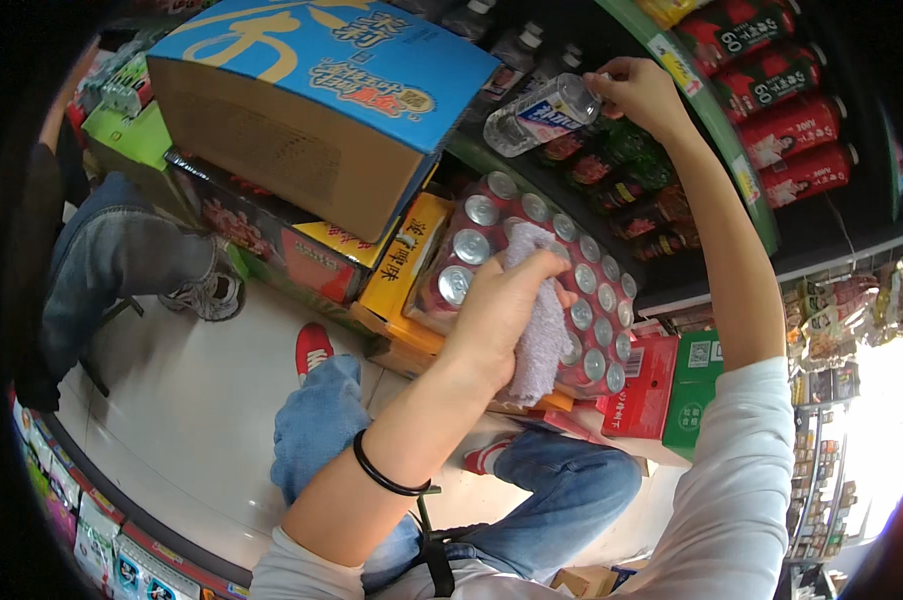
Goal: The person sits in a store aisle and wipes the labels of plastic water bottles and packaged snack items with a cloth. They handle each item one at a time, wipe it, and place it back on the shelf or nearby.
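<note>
My left hand (496,311), with a black band on its wrist, grips a folded pale purple cloth (541,330) above a shrink-wrapped pack of drink cans (470,246). Farther up, my right hand (642,94) pinches the cap end of a clear plastic bottle (545,114) with a blue and white label. The bottle lies tilted in front of a dark, green-edged shelf, over several other bottles (631,154). Cloth and bottle are apart.
A large blue-topped cardboard box (256,135) stands on other cartons at the left. Red bottles (766,90) line the shelf at upper right. Red and green boxes (646,390) stand beside the can pack. Another person's jeans-clad leg (121,247) is at the left.
</note>
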Tool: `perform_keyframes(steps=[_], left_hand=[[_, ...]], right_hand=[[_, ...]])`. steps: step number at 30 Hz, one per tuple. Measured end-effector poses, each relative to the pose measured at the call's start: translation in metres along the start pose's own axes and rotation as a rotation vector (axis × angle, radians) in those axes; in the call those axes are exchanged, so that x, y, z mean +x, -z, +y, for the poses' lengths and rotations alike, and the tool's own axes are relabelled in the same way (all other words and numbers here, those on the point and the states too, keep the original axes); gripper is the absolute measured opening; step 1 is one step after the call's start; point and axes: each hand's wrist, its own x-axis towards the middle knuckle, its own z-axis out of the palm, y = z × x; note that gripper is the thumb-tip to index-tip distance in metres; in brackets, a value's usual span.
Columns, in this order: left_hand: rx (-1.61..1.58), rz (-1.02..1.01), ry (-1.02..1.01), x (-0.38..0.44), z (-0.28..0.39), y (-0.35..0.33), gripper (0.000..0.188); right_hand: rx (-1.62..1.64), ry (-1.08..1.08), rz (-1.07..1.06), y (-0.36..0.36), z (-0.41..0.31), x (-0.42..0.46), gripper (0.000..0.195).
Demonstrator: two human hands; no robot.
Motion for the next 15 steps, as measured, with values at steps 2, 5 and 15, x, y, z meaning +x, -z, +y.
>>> perform_keyframes(steps=[2,5,15], left_hand=[[0.013,-0.004,-0.014,-0.001,0.002,0.003,0.023],[0.004,-0.011,-0.037,-0.001,0.002,0.006,0.023],[0.013,-0.041,-0.026,-0.005,0.006,0.006,0.023]], right_hand=[[-0.034,0.003,-0.004,-0.013,-0.009,0.020,0.042],[-0.044,-0.044,-0.010,-0.032,-0.010,0.047,0.041],[-0.277,-0.146,-0.092,-0.073,0.013,0.093,0.042]])
